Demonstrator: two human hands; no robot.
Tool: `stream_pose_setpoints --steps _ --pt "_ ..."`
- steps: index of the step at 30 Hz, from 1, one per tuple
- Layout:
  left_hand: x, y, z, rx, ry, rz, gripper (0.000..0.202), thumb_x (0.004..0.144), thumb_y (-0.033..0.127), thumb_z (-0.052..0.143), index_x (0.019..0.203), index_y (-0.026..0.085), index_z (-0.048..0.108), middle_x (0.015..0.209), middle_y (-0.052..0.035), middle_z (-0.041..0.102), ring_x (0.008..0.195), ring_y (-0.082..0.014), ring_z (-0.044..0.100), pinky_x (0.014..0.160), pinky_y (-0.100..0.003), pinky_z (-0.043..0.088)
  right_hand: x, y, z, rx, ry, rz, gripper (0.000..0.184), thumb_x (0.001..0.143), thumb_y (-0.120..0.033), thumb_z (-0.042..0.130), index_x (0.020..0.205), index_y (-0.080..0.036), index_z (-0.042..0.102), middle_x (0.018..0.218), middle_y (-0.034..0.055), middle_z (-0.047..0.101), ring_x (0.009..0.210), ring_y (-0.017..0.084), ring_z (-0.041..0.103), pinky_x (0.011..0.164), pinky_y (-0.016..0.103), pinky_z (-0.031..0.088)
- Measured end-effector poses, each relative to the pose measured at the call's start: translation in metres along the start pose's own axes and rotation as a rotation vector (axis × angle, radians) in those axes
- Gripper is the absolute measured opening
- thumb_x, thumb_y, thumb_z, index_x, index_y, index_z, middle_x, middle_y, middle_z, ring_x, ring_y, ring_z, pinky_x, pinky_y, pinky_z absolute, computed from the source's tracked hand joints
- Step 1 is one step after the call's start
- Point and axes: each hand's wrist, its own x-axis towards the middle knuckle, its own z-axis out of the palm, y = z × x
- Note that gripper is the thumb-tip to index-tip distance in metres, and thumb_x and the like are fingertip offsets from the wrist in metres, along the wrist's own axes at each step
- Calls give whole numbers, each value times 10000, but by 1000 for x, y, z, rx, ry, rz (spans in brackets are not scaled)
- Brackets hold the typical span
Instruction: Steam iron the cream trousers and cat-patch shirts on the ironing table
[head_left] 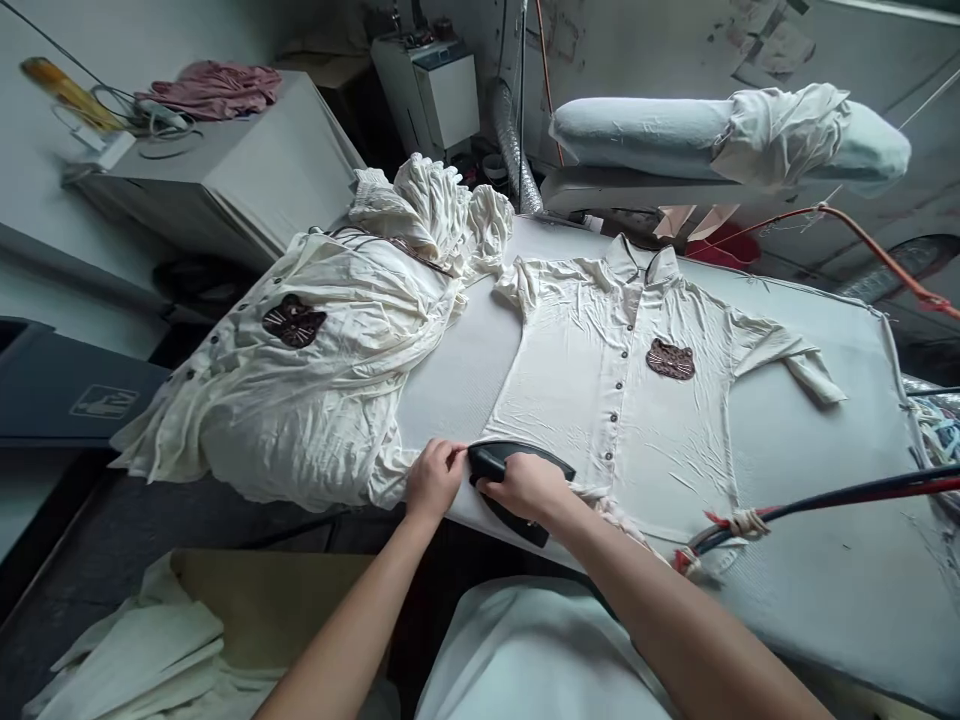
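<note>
A cream button-up shirt [570,350] with a brown cat-face patch [670,359] lies spread on the padded ironing table [450,370], collar away from me. My right hand [529,487] is wrapped round the handle of a black iron [517,455], which rests on the shirt's lower left corner near the table's front edge. Just left of the iron's tip, my left hand [435,478] is closed with thumb and fingertips pinched at the shirt's hem corner; the bit of cloth between them is barely visible. The iron's underside is hidden.
Crumpled cream shirts [322,380] heap on the table's left. A padded sleeve board [645,130] with cloth stands behind. Cables and a hose [825,500] reach in from the right. A cardboard box [277,590] with pale cloth is below left. A grey bin [82,385] stands left.
</note>
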Motion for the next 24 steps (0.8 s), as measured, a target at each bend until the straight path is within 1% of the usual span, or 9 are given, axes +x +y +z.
stream_pose_setpoints --steps 4,8,10,13,15,17,18,20,24 --pt "67 -3 -21 -143 33 -118 356 858 409 487 1017 175 702 931 -81 697 775 -200 630 753 -304 510 15 -28 -7 -8 -9 -36 533 793 -702 573 914 -211 743 917 122 758 855 308 714 708 359 525" --pt "169 54 7 -93 -328 -42 345 867 466 530 871 197 746 911 -101 752 883 -255 673 762 -314 482 21 -4 -37 72 156 71 601 771 -800 535 894 -244 729 860 81 748 797 266 699 698 328 505" --pt "212 94 31 11 -338 -35 327 846 485 595 864 203 759 983 -137 744 970 -301 672 793 -349 482 41 23 -77 100 233 172 559 784 -763 556 897 -240 717 853 66 737 780 239 686 687 302 484" --pt "260 135 62 154 -221 -13 326 800 485 696 911 183 746 1130 -180 681 1105 -357 627 882 -417 481 85 78 -160 250 310 349 508 822 -690 569 846 -195 678 733 52 678 656 196 640 601 265 439" --pt "282 142 73 186 -178 7 325 836 457 677 972 164 710 1167 -181 649 1088 -353 629 862 -416 484 107 116 -209 373 327 462 511 878 -656 509 756 -174 625 589 33 586 525 163 566 532 257 401" --pt "297 136 77 175 -148 29 319 896 454 612 1026 168 665 1150 -158 643 1012 -323 642 786 -380 479 111 144 -232 428 309 543 524 907 -637 467 671 -180 566 483 11 493 434 147 490 486 264 378" --pt "301 130 78 166 -134 46 309 919 456 580 1034 177 646 1126 -142 645 970 -306 643 750 -361 468 104 152 -229 439 279 560 513 904 -629 476 657 -186 551 460 3 472 412 144 465 470 268 369" --pt "300 118 77 161 -102 92 261 948 425 538 1020 190 625 1073 -116 644 913 -273 632 720 -334 440 78 153 -197 433 180 546 447 854 -599 565 663 -195 565 471 4 505 412 146 471 460 268 362" --pt "257 100 72 156 -38 154 218 928 393 545 965 204 647 1011 -94 636 906 -259 621 773 -335 428 3 133 -70 218 69 437 260 710 -500 708 688 -245 663 684 34 699 639 217 659 555 283 421"
